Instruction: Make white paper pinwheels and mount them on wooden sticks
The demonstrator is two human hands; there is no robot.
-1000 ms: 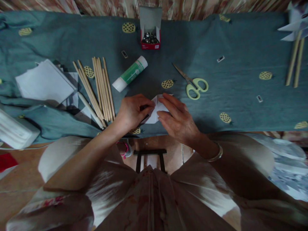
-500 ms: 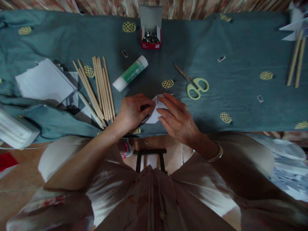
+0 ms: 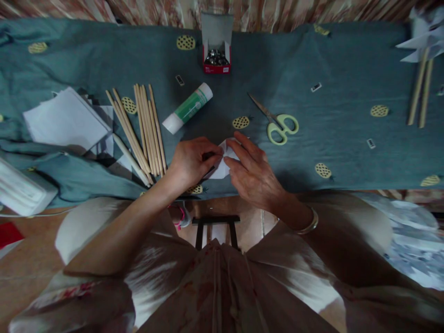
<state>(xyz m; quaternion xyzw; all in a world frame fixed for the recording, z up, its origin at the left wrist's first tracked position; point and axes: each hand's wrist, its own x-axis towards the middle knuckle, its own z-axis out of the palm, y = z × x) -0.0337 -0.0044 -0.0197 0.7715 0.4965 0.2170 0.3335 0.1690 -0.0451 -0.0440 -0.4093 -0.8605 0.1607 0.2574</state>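
Open cloth [image 3: 347,125] right of scissors [image 3: 281,128]

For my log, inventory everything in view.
folded paper: one, white, between hands
tube: one, white and green, centre left
scissors: one, green handles, centre right
box: one, red-fronted, far centre
metal pieces: several, silvery, inside box
wooden sticks: several, tan, left
rod: one, whitish, beside sticks
papers: several, white, left
device: one, white, left edge
paper shapes: several, white, far right
paired sticks: two, tan, far right
tablecloth: one, teal, beneath
curtain: one, patterned, far edge
frame: one, dark, between legs
bracelet: one, silvery, right wrist
legs: two, pale clothing, below
left hand, right hand: two, bare, touching paper
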